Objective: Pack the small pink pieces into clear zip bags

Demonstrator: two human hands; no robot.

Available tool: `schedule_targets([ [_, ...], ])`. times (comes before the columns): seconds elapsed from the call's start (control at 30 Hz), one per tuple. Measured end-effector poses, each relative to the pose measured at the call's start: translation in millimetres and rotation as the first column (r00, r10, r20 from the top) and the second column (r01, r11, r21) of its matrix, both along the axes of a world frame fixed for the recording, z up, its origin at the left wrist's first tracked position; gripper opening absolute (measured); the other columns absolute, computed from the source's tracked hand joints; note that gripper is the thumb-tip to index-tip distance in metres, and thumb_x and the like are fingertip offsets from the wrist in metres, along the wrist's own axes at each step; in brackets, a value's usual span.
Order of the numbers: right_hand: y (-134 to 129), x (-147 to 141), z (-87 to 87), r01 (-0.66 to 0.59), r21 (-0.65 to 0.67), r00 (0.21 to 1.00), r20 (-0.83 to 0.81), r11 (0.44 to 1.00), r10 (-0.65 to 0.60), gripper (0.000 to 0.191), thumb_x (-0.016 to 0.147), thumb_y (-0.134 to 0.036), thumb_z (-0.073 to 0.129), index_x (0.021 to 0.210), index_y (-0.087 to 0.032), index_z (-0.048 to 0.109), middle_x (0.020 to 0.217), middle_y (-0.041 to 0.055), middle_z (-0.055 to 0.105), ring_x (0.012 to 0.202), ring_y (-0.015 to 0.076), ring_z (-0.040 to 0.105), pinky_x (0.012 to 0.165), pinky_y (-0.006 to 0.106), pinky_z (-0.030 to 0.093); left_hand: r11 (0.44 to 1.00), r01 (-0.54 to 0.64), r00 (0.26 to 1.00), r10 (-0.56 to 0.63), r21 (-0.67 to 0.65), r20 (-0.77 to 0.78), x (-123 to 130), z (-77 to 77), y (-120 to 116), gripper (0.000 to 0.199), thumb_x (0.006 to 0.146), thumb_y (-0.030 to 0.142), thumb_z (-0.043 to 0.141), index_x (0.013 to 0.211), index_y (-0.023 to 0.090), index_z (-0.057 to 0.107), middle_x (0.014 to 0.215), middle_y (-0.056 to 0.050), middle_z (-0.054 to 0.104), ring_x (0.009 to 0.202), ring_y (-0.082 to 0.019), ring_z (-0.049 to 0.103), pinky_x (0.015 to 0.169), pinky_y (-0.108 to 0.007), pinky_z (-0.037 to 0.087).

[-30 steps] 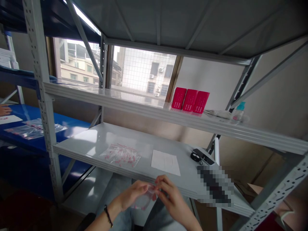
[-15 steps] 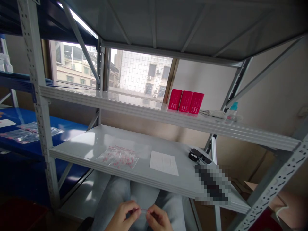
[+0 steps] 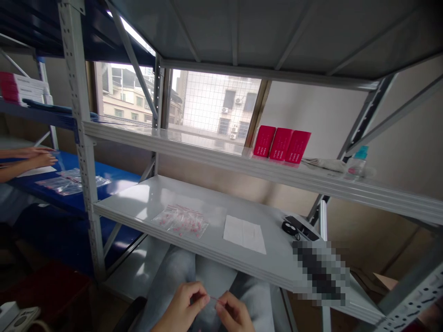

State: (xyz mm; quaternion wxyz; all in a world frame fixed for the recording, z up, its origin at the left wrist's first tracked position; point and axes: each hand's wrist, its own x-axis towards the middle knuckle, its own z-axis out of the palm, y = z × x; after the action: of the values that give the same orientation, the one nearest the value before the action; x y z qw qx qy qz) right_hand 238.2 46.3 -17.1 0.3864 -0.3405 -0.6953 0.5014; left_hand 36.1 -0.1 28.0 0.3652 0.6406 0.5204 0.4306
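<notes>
A thin reddish cord [image 3: 213, 298] stretches across the short gap between my two hands, above my lap. My left hand [image 3: 188, 300] pinches one end with thumb and forefinger. The other end is pinched by my right hand [image 3: 234, 309], its fingers curled. Whether the cord carries anything small is too fine to make out. Beyond my hands, on the grey shelf, lie clear zip bags [image 3: 183, 221] with small red and pink pieces inside. To their right is a white sheet [image 3: 244, 234], flat and creased.
The grey shelf's front edge [image 3: 207, 258] runs above my knees. A black coiled item [image 3: 289, 228] and a dark flat device [image 3: 302, 228] lie at right, beside a blurred-out patch. Red boxes [image 3: 281, 145] and a spray bottle [image 3: 357, 162] stand on the upper shelf. Another person's hands [image 3: 39, 158] are at left.
The view has swung left, so the shelf appears shifted right and a co-worker's forearms show. My hands still hold the cord between them, slightly tilted now.
</notes>
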Motion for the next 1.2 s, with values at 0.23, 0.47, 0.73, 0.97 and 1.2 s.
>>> schedule_targets([
  [0.23, 4.8, 3.0, -10.5, 0.074, 0.139, 0.996, 0.032, 0.988, -0.080, 0.052, 0.089, -0.064, 0.057, 0.062, -0.019, 0.056, 0.063, -0.0016, 0.046, 0.060, 0.0135, 0.040, 0.058, 0.025, 0.032, 0.997, 0.038, 0.997, -0.034, -0.060, 0.068, -1.0, -6.0, 1.1, 0.033, 0.090, 0.048, 0.060, 0.078, 0.018, 0.068, 0.068, 0.000, 0.065, 0.067, -0.015, 0.058, 0.063, -0.022, 0.040],
  [0.47, 0.7, -1.6, -2.5, 0.029, 0.131, 0.991, 0.124, 0.991, -0.046, 0.048, 0.090, -0.062, 0.057, 0.073, -0.018, 0.066, 0.064, -0.0004, 0.052, 0.060, 0.0140, 0.043, 0.058, 0.026, 0.032, 0.999, 0.041, 0.999, -0.041, -0.031, 0.006, 2.0, -0.8, -0.3, 0.032, 0.089, 0.046, 0.061, 0.073, 0.019, 0.068, 0.063, 0.000, 0.065, 0.065, -0.016, 0.060, 0.061, -0.024, 0.040],
  [0.73, -4.2, -13.9, -19.7, 0.149, 0.226, 0.983, 0.071, 0.963, -0.169, 0.055, 0.088, -0.065, 0.057, 0.059, -0.019, 0.057, 0.058, -0.0015, 0.046, 0.056, 0.0132, 0.040, 0.055, 0.026, 0.029, 0.990, 0.133, 0.991, -0.132, -0.041, 0.016, 4.7, -4.2, -4.1, 0.033, 0.091, 0.050, 0.059, 0.081, 0.021, 0.070, 0.068, 0.000, 0.065, 0.066, -0.016, 0.061, 0.062, -0.023, 0.041],
  [0.97, 5.7, -0.7, -2.7, 0.077, 0.194, 0.993, 0.075, 0.978, -0.093, 0.056, 0.084, -0.064, 0.063, 0.053, -0.019, 0.047, 0.055, -0.0031, 0.041, 0.054, 0.0119, 0.036, 0.054, 0.026, 0.027, 0.998, 0.064, 0.986, -0.062, 0.012, -0.152, 4.9, 16.5, -4.3, 0.023, 0.089, 0.033, 0.062, 0.070, 0.020, 0.062, 0.068, 0.002, 0.064, 0.070, -0.015, 0.059, 0.068, -0.024, 0.040],
  [1.2, 9.6, 20.9, 23.9, 0.025, 0.212, 0.999, 0.038, 0.977, -0.034, 0.059, 0.083, -0.065, 0.062, 0.050, -0.020, 0.041, 0.055, -0.0026, 0.040, 0.052, 0.0120, 0.036, 0.053, 0.027, 0.029, 0.990, 0.108, 0.988, -0.117, -0.088, -0.102, -6.2, 44.0, -5.9, 0.023, 0.086, 0.036, 0.065, 0.070, 0.019, 0.062, 0.064, 0.002, 0.061, 0.062, -0.014, 0.058, 0.060, -0.023, 0.040],
])
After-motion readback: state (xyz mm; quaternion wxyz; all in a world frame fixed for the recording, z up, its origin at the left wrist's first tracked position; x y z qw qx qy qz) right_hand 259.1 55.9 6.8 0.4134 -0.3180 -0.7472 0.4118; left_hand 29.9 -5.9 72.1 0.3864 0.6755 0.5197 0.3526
